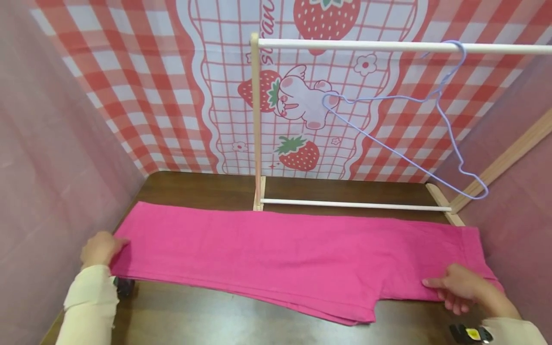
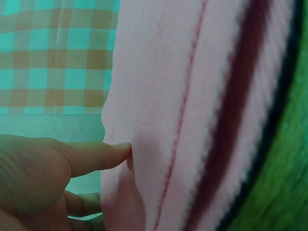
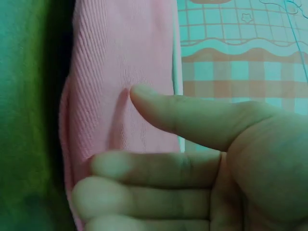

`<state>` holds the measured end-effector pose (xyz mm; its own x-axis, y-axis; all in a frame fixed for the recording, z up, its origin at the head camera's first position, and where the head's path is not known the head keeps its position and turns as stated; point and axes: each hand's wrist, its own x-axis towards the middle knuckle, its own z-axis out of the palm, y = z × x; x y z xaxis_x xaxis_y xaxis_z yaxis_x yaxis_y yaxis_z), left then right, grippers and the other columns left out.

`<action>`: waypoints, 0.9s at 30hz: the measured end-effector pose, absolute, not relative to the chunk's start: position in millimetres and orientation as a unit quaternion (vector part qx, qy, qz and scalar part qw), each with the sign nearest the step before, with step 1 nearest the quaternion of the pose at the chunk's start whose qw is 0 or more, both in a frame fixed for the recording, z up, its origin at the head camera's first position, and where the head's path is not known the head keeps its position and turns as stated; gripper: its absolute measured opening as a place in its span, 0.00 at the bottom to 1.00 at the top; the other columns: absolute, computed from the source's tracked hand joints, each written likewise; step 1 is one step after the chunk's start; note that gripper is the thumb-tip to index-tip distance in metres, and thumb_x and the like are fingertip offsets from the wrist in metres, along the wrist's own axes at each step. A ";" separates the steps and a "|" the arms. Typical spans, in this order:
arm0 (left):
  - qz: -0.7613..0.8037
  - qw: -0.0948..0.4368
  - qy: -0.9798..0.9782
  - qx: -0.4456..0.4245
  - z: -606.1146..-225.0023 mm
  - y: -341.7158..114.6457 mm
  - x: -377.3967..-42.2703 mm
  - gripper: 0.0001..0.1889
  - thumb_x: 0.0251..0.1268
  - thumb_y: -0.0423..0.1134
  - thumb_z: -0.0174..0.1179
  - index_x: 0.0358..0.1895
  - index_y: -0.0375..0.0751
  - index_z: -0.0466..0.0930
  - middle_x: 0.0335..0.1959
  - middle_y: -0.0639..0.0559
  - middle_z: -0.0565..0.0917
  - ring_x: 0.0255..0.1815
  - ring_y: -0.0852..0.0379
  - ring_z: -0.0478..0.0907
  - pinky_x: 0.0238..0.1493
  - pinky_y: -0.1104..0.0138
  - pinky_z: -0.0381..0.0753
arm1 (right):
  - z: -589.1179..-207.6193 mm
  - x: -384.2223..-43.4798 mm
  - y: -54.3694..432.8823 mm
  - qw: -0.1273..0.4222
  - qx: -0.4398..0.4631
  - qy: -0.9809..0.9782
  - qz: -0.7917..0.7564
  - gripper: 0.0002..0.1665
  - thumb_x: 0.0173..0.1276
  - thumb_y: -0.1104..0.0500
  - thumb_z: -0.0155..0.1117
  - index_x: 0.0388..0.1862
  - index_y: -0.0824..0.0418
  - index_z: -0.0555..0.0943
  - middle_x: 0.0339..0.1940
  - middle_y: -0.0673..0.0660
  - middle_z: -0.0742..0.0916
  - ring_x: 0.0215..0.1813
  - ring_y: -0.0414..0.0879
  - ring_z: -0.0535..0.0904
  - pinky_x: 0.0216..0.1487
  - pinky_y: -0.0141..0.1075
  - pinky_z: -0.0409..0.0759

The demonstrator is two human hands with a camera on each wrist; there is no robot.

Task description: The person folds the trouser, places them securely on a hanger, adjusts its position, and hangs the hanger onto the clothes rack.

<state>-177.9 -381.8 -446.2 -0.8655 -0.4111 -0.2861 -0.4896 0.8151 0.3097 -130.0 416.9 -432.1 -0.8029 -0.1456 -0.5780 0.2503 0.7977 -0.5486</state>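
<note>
Nearest the head camera, cream sleeves cover both forearms, and a black device with a yellow patch sits by the right wrist. The left hand pinches the leg end of the pink trousers, its thumb on the upper face and its other fingers behind the edge. The right hand is near the waist end, fingers loosely extended and not gripping, the thumb lying against the cloth. The trousers lie folded lengthwise across the worktop, waist to the right, the crotch corner pointing toward the person. Just beyond them stands a wooden rack with white bars; a lilac wire hanger hangs from its top bar. Plain pinkish curtains flank both sides, and at the back hangs a red-and-white checked cloth printed with strawberries.
</note>
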 end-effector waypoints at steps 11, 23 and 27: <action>0.179 0.102 0.943 -0.262 -453.2 -381.2 -169.2 0.34 0.63 0.49 0.57 0.50 0.11 0.71 0.50 0.13 0.71 0.49 0.19 0.72 0.41 0.43 0.77 | -453.6 -95.8 396.8 0.240 0.167 0.871 -0.395 0.27 0.70 0.44 0.60 0.24 0.67 0.78 0.14 0.52 0.82 0.17 0.40 0.80 0.20 0.33 0.81; 0.172 0.113 0.943 -0.261 -447.7 -384.4 -165.4 0.35 0.65 0.50 0.57 0.51 0.10 0.69 0.52 0.12 0.69 0.51 0.17 0.70 0.45 0.41 0.76 | -482.7 -93.2 375.4 0.335 0.147 0.558 -0.745 0.20 0.80 0.50 0.44 0.38 0.40 0.85 0.38 0.46 0.89 0.42 0.36 0.86 0.42 0.25 0.83; 0.163 0.125 0.945 -0.255 -448.5 -384.7 -165.0 0.36 0.65 0.51 0.57 0.51 0.10 0.68 0.52 0.12 0.69 0.52 0.18 0.70 0.46 0.41 0.77 | -480.8 -96.7 352.6 0.277 0.207 0.626 -0.699 0.14 0.76 0.49 0.53 0.33 0.44 0.84 0.29 0.46 0.90 0.34 0.37 0.87 0.34 0.26 0.82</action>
<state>-165.0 -384.7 -448.5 -0.8391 -0.4410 -0.3185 -0.5221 0.8172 0.2440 -96.7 352.6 -480.8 -0.7611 -0.1291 -0.6357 0.6461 -0.0637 -0.7606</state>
